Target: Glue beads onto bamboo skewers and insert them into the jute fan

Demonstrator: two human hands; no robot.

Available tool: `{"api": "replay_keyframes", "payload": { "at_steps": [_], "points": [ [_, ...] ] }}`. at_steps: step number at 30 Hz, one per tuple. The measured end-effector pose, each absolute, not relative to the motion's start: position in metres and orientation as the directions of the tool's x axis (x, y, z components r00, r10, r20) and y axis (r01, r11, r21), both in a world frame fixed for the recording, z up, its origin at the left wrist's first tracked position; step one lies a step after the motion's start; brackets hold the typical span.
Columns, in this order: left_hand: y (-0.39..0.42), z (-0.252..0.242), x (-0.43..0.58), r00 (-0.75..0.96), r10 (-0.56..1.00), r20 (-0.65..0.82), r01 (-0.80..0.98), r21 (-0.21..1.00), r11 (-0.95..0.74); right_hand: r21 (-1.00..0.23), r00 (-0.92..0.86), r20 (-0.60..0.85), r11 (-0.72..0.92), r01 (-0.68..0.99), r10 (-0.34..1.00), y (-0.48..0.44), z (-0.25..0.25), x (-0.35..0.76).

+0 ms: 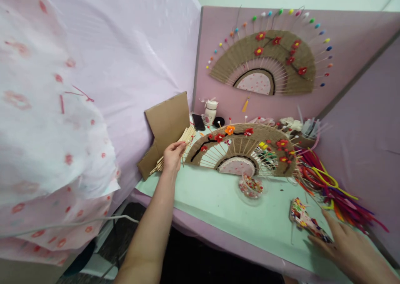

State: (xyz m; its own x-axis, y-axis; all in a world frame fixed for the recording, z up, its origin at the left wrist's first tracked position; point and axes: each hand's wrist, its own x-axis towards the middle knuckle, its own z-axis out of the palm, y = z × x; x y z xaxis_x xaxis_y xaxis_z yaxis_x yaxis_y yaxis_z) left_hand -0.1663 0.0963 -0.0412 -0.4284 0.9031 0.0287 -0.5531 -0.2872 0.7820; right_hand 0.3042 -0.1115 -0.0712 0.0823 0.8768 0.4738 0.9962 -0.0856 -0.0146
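Note:
At the left end of the fan that stands on the table, my left hand is closed, its fingers pinched on something too small to make out. A bundle of thin wooden sticks lies behind and beside it. My right hand is at the right front of the table, thumb and fingers spread, next to a phone-shaped object in a colourful patterned case. The fan carries red and orange flowers. In front of it sits a clear bowl of small red and pale beads.
Folded cardboard leans at the left. A white jar and dark phone stand behind the fan. Colourful pipe cleaners spread at right. Another fan hangs on the back panel.

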Motion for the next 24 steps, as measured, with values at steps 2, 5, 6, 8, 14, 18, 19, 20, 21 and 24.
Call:
{"api": "replay_keyframes", "payload": {
  "at_steps": [2, 5, 6, 8, 14, 18, 19, 20, 21, 24],
  "points": [
    [0.097, -0.041, -0.165, -0.428, 0.903, 0.036, -0.536, 0.794, -0.286, 0.042, -0.018, 0.493, -0.004, 0.999, 0.87, -0.112, -0.047, 0.281],
    [0.099, -0.042, -0.166, -0.466, 0.881, 0.083, -0.443, 0.84, -0.314, -0.02, -0.21, 0.572, 0.27, 0.963, 0.793, -0.105, -0.015, 0.218],
    [0.1, -0.042, -0.167, -0.479, 0.871, 0.105, -0.399, 0.858, -0.323, -0.07, -0.244, 0.581, 0.346, 0.936, 0.776, -0.101, -0.008, 0.193],
    [0.102, -0.043, -0.171, -0.49, 0.861, 0.137, -0.332, 0.883, -0.33, -0.172, -0.297, 0.528, 0.443, 0.88, 0.795, -0.09, -0.003, 0.145],
    [0.104, -0.043, -0.176, -0.447, 0.885, 0.127, -0.348, 0.887, -0.303, -0.431, -0.39, 0.472, 0.593, 0.68, 0.791, -0.058, -0.028, 0.055],
    [0.104, -0.043, -0.174, -0.419, 0.898, 0.134, -0.355, 0.886, -0.298, -0.527, -0.434, 0.45, 0.624, 0.577, 0.78, -0.05, -0.057, 0.03],
    [0.104, -0.043, -0.173, -0.417, 0.9, 0.127, -0.356, 0.888, -0.291, -0.54, -0.437, 0.447, 0.625, 0.563, 0.78, -0.05, -0.063, 0.027],
    [0.104, -0.043, -0.173, -0.419, 0.9, 0.118, -0.354, 0.892, -0.282, -0.552, -0.437, 0.445, 0.624, 0.553, 0.782, -0.049, -0.068, 0.025],
    [0.104, -0.043, -0.173, -0.422, 0.9, 0.108, -0.35, 0.896, -0.272, -0.56, -0.434, 0.444, 0.621, 0.548, 0.784, -0.049, -0.072, 0.024],
    [0.104, -0.043, -0.173, -0.425, 0.901, 0.089, -0.334, 0.909, -0.248, -0.578, -0.419, 0.445, 0.611, 0.54, 0.791, -0.049, -0.077, 0.024]
  ]
}}
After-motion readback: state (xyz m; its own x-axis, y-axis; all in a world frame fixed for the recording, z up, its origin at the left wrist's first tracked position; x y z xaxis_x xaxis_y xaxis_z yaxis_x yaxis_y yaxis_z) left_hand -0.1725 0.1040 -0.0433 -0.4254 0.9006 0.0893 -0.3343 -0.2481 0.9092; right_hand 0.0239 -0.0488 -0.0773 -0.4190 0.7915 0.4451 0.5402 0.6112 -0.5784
